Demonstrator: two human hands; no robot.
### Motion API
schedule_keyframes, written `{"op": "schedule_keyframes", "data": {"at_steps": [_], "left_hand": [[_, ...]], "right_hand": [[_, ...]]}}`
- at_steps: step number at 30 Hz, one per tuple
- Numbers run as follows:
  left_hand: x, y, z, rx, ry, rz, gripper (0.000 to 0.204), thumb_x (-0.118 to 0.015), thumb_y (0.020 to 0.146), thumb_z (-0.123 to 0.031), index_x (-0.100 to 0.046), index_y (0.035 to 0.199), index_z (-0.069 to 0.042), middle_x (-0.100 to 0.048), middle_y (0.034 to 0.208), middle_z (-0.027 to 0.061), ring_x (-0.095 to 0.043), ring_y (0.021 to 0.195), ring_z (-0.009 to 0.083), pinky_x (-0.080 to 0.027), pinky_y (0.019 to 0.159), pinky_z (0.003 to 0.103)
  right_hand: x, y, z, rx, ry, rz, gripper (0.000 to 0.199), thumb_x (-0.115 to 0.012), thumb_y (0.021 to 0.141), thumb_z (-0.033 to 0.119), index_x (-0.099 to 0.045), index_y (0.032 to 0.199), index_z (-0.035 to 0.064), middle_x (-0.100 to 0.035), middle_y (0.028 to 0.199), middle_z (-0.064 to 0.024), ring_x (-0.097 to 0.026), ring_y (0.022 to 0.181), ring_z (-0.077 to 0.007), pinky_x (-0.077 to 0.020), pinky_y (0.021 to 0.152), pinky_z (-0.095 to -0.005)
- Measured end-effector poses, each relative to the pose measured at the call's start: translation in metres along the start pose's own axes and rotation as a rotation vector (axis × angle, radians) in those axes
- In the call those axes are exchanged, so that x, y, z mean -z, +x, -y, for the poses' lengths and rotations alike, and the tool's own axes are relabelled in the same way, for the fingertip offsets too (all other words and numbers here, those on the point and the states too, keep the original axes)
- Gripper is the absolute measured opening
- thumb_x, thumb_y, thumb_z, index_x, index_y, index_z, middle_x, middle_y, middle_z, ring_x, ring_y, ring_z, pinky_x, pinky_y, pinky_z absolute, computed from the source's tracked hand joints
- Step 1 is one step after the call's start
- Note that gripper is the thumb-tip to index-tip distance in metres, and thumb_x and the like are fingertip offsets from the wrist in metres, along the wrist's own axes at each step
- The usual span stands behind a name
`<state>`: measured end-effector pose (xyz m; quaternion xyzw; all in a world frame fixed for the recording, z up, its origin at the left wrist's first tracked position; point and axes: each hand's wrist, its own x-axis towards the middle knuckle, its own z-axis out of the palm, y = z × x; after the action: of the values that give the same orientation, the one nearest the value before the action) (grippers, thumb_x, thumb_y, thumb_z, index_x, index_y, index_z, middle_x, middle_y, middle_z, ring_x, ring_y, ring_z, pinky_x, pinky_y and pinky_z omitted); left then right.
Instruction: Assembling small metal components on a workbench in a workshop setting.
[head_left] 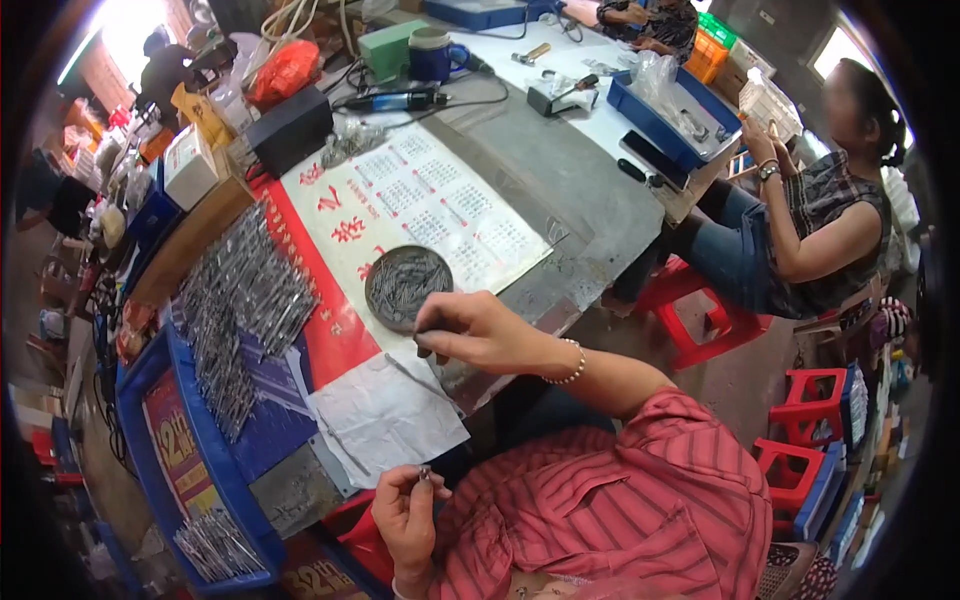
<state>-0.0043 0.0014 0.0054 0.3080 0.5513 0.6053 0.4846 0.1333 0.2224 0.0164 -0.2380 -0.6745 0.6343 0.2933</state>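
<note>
Beside the round dish [384,318] of grey pins [408,283], my right hand [485,338] curls, contents unclear; my left hand [406,518] pinches a shiny bit [426,472].

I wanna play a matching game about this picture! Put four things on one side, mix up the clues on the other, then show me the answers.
Things:
1. Left hand
2. Right hand
3. Mug
4. Round dish

Clues:
A. Dark blue
B. Holds many small grey pieces
C. Pinching a small metal piece
D. Right by the dish's edge

Answers: 1-C, 2-D, 3-A, 4-B
</note>
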Motion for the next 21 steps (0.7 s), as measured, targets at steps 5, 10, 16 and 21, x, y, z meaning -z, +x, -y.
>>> {"op": "schedule_keyframes", "data": {"at_steps": [5,10,16,21], "left_hand": [[-0.015,0.006,0.006,0.001,0.158,0.006,0.007,-0.054,0.088,0.003,-0.055,0.096,0.002,-0.062,0.076,0.0058,-0.059,0.068,0.0093,-0.047,0.062,0.021],[-0.011,0.021,0.014,-0.023,0.124,0.124,0.012,-0.053,0.090,-0.001,-0.055,0.102,0.001,-0.060,0.079,0.0047,-0.056,0.067,0.0081,-0.045,0.061,0.021],[-0.009,0.011,0.018,-0.054,0.060,0.091,0.015,-0.058,0.089,-0.004,-0.058,0.103,0.001,-0.060,0.075,0.0028,-0.055,0.061,0.0058,-0.045,0.055,0.021],[-0.003,0.011,0.017,-0.067,0.064,0.094,0.014,-0.059,0.089,-0.006,-0.058,0.102,0.001,-0.059,0.074,0.0025,-0.054,0.060,0.0061,-0.044,0.054,0.021]], "right_hand": [[-0.020,-0.041,0.009,-0.224,0.225,-0.030,0.009,-0.060,0.086,0.002,-0.056,0.094,0.0015,-0.061,0.078,-0.0024,-0.056,0.067,-0.0058,-0.0465,0.058,-0.0205],[-0.038,-0.054,0.004,-0.255,0.456,-0.004,0.006,-0.056,0.087,0.002,-0.050,0.090,0.0015,-0.058,0.079,-0.0085,-0.051,0.060,-0.0102,-0.0421,0.053,-0.0213],[-0.050,-0.058,-0.002,-0.283,0.577,0.075,0.009,-0.059,0.089,0.005,-0.051,0.091,0.0005,-0.060,0.079,-0.0063,-0.054,0.065,-0.0073,-0.0439,0.058,-0.0194],[-0.055,-0.057,-0.002,-0.295,0.474,0.096,0.010,-0.059,0.090,0.007,-0.051,0.092,0.0003,-0.060,0.077,-0.0051,-0.054,0.064,-0.0061,-0.0436,0.057,-0.0188]]}}
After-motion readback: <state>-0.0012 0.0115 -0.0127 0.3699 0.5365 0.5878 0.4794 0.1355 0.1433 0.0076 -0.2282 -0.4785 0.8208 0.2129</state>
